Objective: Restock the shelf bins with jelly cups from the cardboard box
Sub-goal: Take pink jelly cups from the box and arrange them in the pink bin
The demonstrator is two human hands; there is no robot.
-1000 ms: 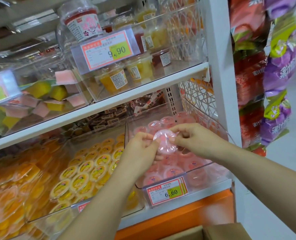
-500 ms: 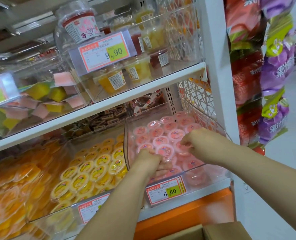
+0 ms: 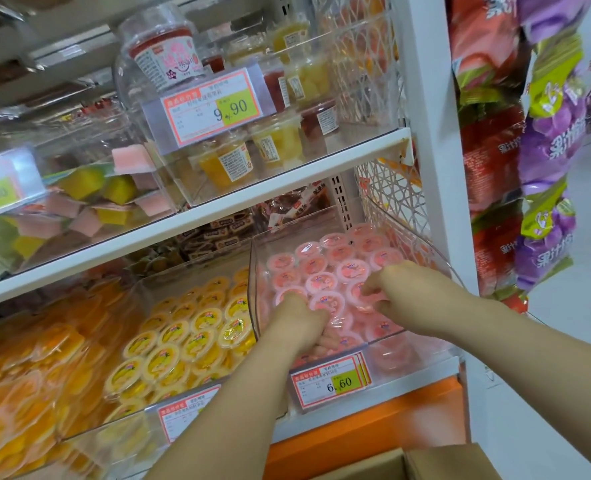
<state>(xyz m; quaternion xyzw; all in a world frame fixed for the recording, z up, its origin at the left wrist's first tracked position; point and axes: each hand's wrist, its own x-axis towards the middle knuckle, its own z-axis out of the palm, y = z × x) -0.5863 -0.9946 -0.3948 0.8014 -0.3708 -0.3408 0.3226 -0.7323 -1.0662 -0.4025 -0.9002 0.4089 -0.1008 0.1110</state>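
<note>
Both of my hands are inside the clear shelf bin [image 3: 253, 271] at the right of the lower shelf, which is packed with several pink jelly cups [image 3: 352, 270]. My left hand [image 3: 299, 320] reaches down behind the bin's front wall with its fingers curled among the cups; what they hold is hidden. My right hand [image 3: 411, 296] lies over the cups to the right, thumb and fingertips pinching a pink cup [image 3: 359, 296] at its rim. A corner of the cardboard box [image 3: 436, 462] shows at the bottom edge.
A neighbouring bin holds yellow jelly cups [image 3: 190, 341], with orange ones [image 3: 27, 382] further left. The upper shelf [image 3: 217, 216] carries taller fruit cups [image 3: 276, 140]. A 6.60 price tag [image 3: 332, 379] fronts the pink bin. Snack bags [image 3: 546, 140] hang at the right.
A second ago both hands pinched one pink cup above the bin. They have since dropped into the bin and moved apart, and that cup now lies among the others.
</note>
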